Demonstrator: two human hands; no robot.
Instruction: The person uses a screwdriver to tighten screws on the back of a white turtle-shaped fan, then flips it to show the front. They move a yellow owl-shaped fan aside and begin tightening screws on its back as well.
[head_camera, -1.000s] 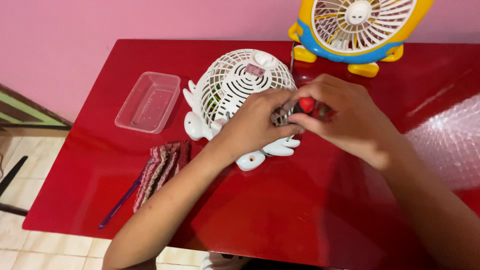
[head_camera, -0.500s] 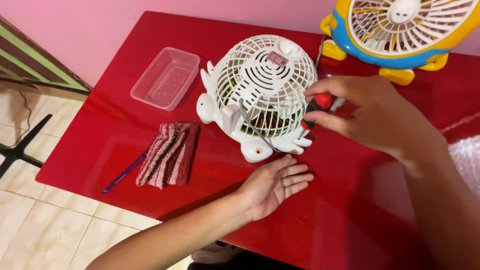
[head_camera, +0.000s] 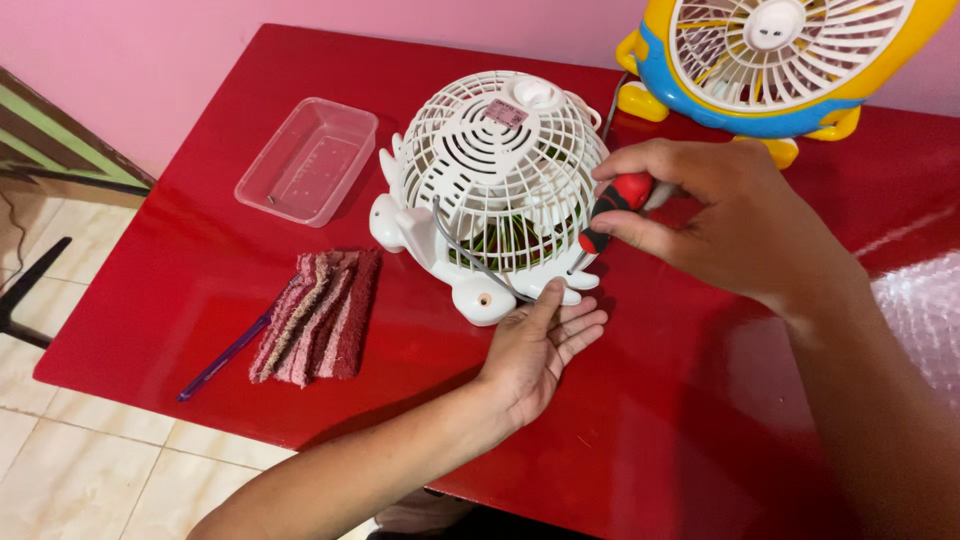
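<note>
The left hand (head_camera: 535, 350) has slid up, open palm-up, touching the white plastic cage fan (head_camera: 495, 190) to steady it while the right hand (head_camera: 720, 215) grips a red-and-black-handled screwdriver (head_camera: 612, 210) at its rim.

One small label in view
A small pale rectangular sticker (head_camera: 505, 112) sits on the domed top of the white fan (head_camera: 500, 190).

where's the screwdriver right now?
In the head view the screwdriver is in the right hand, right of centre, its tip at the right edge of the white fan, just below the yellow and blue fan.
</note>
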